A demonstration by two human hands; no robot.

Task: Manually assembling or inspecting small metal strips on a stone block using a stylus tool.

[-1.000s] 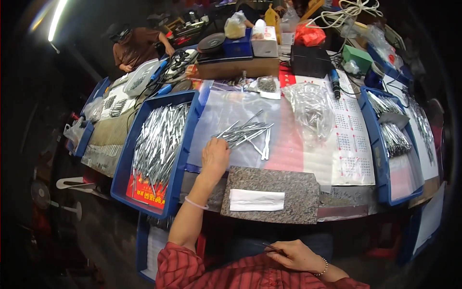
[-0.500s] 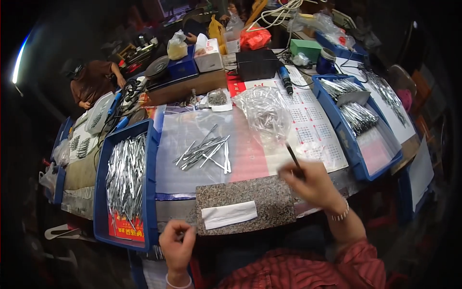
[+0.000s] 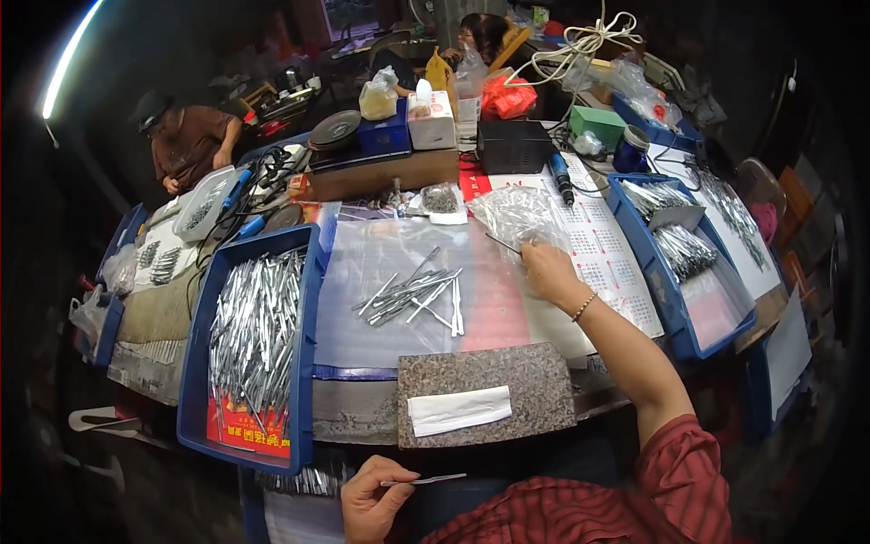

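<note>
My left hand [image 3: 370,500] is low at the near edge, its thumb and fingers pinching a thin silvery metal strip [image 3: 437,479] that points right. Farther off, my right hand [image 3: 546,268] is closed on a slim dark stick [image 3: 501,242]; the stick's exact kind does not show. That hand is at the near side of a clear plastic bag [image 3: 518,214] with small pale pieces inside. A loose pile of silvery metal strips [image 3: 412,295] lies on the plastic sheet to its left. Between my hands, a folded white cloth or paper [image 3: 459,411] rests on a speckled stone slab [image 3: 553,381].
A blue tray [image 3: 314,363] full of metal strips stands at the left; another blue tray [image 3: 739,322] with sorted bundles is at the right. A blue pen-shaped power tool [image 3: 562,179] lies near a black box [image 3: 515,148]. Another person [image 3: 195,140] sits at the far left.
My right hand has moved away from me to the bag with the dark stick. My left hand has come lower and turned, so its metal strip now shows. The whole view has shifted.
</note>
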